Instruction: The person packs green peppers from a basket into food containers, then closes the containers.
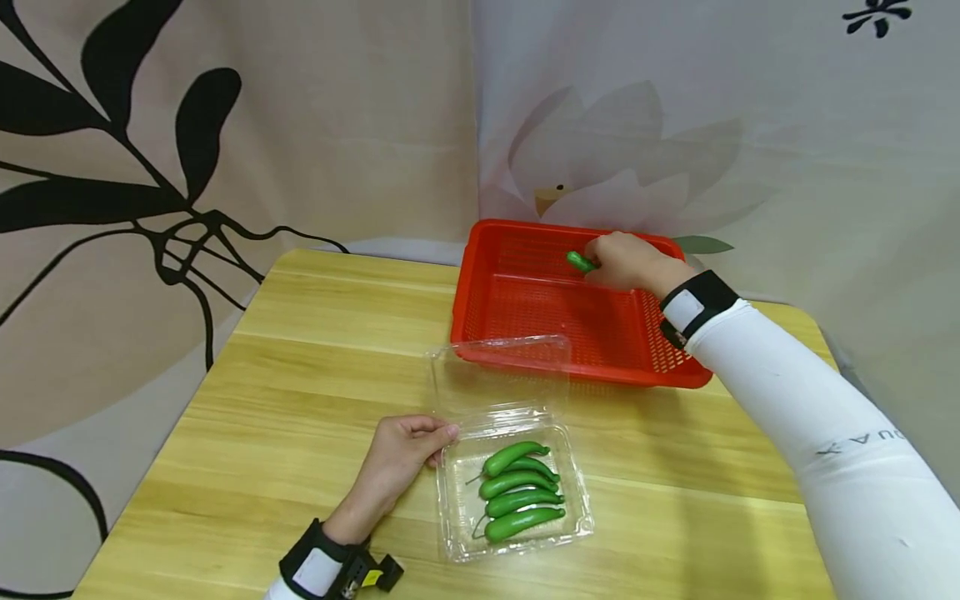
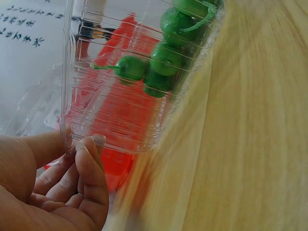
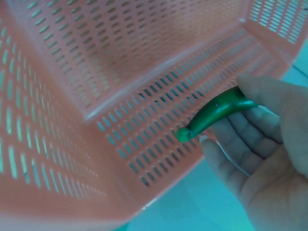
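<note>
A green chili pepper (image 3: 219, 111) is pinched between the thumb and fingers of my right hand (image 1: 628, 265), over the red plastic basket (image 1: 525, 312). The right wrist view shows the pepper's rounded end pointing away from the palm. My left hand (image 1: 405, 454) pinches the left edge of a clear hinged plastic box (image 1: 468, 546), near its hinge. Inside the box several green chili peppers (image 1: 520, 502) lie side by side. The box's lid (image 1: 498, 375) is folded back, its far edge overlapping the basket's near rim.
Box and basket both sit on a light wooden table (image 1: 300, 367). Behind it hangs a pale cloth (image 1: 360, 125) printed with dark leaves and a flower. Slotted walls (image 3: 53, 159) surround the basket's interior.
</note>
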The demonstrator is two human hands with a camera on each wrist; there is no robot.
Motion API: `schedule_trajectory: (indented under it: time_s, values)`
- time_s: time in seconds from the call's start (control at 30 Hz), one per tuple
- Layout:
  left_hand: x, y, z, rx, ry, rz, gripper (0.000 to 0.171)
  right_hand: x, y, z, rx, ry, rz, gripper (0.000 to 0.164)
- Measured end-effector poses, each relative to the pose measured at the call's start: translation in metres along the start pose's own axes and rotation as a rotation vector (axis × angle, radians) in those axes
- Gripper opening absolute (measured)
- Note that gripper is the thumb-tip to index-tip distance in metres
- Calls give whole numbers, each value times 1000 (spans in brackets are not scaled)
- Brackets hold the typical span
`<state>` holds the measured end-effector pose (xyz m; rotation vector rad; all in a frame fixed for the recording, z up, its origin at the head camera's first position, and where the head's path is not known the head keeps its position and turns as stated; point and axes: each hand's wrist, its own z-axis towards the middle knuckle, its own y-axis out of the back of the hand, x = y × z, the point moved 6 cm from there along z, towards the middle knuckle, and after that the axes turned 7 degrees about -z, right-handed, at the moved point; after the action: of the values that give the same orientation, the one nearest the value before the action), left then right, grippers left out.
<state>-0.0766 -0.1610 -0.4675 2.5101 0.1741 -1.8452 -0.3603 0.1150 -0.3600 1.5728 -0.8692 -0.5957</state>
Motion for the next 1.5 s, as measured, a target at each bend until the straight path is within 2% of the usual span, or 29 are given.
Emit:
schedule_trajectory:
  time_s: [0.5,0.73,1.27,1.5]
  values:
    - [2,-1,0,9,5,-15,12,21,38,-40,-175,98,30,16]
    - [2,-2,-1,13,8,-27,13,37,50,-63,-239,140,42,5]
    - [2,-4,-1,23,-11,-42,14,72,57,-113,-372,198,84,16]
    - [1,-5,-2,22,-13,-30,14,85,53,-136,-474,282,111,18]
